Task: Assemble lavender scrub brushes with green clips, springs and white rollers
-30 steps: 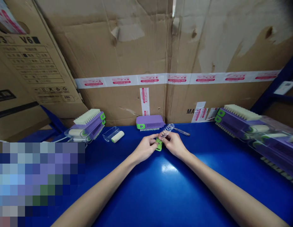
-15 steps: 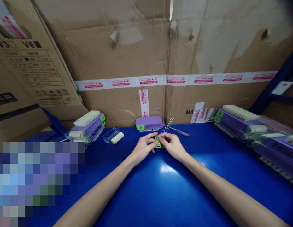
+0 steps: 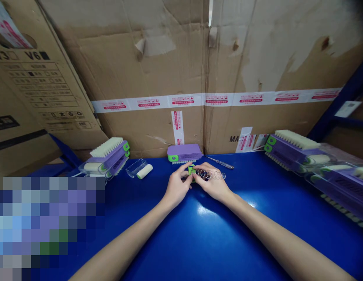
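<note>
Both of my hands meet at the middle of the blue table (image 3: 204,234). My left hand (image 3: 177,186) pinches a small green plastic part (image 3: 191,170) between thumb and fingers. My right hand (image 3: 213,183) is closed on a clear coiled spring (image 3: 212,175), which lies roughly level and points right from the green part. The spring's left end touches the green part. A purple brush block with a green end (image 3: 184,152) lies just behind my hands against the cardboard.
A thin screwdriver (image 3: 220,162) lies behind my right hand. At left are stacked purple brushes (image 3: 109,154), a clear cover (image 3: 135,167) and a white roller (image 3: 145,171). More purple brushes in clear packs (image 3: 316,160) line the right. Cardboard boxes (image 3: 181,70) wall the back.
The spring swung from pointing up and back to lying level toward the right. Both hands shifted slightly away from me with the green part.
</note>
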Action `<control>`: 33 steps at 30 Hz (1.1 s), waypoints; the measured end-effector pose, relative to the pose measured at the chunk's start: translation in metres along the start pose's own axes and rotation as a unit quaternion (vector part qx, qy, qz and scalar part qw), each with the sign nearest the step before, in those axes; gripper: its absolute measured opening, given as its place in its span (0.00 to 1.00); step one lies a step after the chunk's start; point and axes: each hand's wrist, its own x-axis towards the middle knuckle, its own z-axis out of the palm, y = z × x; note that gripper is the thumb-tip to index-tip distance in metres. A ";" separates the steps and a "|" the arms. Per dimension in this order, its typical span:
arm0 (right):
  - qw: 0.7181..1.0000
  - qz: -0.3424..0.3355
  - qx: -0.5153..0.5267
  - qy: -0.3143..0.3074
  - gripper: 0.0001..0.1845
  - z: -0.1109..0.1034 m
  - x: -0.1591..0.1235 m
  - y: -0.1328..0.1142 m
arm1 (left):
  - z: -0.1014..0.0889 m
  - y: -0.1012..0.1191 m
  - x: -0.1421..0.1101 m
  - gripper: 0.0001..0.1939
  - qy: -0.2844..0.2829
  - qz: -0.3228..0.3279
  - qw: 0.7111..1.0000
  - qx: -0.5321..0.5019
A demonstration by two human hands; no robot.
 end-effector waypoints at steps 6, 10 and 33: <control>0.991 0.093 0.095 0.021 0.10 0.000 0.001 -0.001 | -0.003 0.001 0.002 0.33 -0.009 -0.012 0.999 -0.048; 0.980 0.129 0.152 0.021 0.12 -0.001 0.002 -0.001 | -0.004 0.000 0.002 0.34 -0.005 -0.019 0.998 -0.054; 0.988 0.102 0.117 -0.010 0.11 0.002 -0.001 -0.002 | -0.003 0.000 -0.002 0.28 0.045 0.011 0.998 0.034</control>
